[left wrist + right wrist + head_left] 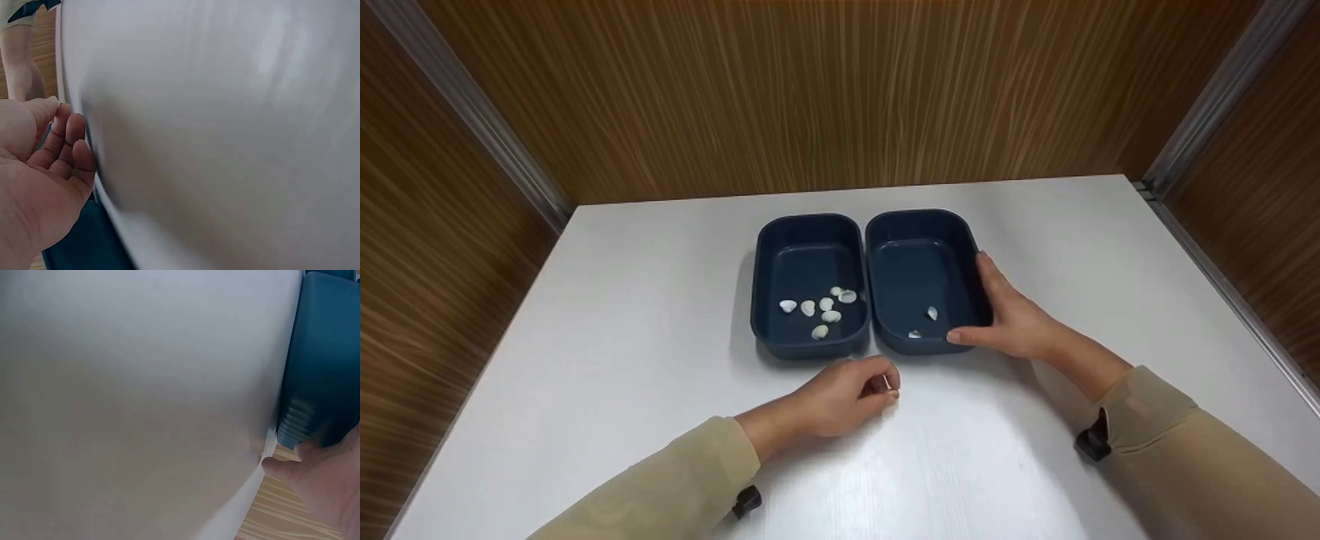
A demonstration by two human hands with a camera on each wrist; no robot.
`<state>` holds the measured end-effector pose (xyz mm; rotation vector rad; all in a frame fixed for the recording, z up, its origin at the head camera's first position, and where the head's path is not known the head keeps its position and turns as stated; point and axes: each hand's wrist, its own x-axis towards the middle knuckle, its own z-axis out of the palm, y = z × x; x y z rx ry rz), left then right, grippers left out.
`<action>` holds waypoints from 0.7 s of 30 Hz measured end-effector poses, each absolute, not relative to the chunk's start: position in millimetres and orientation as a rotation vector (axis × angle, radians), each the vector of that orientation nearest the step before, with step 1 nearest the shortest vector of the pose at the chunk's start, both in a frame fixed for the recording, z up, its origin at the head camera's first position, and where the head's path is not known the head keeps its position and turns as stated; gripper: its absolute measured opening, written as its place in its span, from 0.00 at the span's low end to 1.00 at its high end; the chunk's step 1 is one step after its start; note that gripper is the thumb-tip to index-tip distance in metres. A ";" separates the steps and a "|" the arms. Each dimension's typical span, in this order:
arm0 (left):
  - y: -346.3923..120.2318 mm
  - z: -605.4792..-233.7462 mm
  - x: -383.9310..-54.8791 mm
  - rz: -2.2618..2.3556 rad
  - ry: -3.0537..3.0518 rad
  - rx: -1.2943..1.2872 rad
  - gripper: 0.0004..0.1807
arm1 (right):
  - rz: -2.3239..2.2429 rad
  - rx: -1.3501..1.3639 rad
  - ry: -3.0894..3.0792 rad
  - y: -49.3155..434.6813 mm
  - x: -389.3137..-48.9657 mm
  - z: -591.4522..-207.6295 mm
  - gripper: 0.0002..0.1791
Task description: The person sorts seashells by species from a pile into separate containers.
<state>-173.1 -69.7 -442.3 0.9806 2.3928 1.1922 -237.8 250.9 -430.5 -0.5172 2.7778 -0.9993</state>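
Note:
Two dark blue containers stand side by side on the white table. In the head view, several small white seashells (826, 304) lie in the left container (810, 349); two shells (932, 313) are in the right container (919, 345). My left hand (840, 397) is in front of the left container, its thumb and index fingertips together, with a small pale sliver showing between them, also in the left wrist view. My right hand (1020, 322) spans the right container's near right corner, fairly straight fingers against its side and thumb at the front rim. The right wrist view shows those fingers (281, 469) beside the container wall.
The white table (645, 315) extends around both containers. A wood-grain panel (840, 97) rises behind it, with similar panels at the left and right. Dark wrist straps (1093, 439) show at the sleeve ends.

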 end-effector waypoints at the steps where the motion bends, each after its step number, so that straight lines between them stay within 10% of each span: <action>1: -69.0 -438.9 -173.5 1.198 2.392 0.985 0.03 | -0.998 -0.516 2.779 250.9 -237.8 -430.3 0.75; 21: -47.0 -378.9 -230.8 1.307 2.501 0.892 0.03 | -0.959 -0.478 2.774 248.6 -238.0 -429.4 0.74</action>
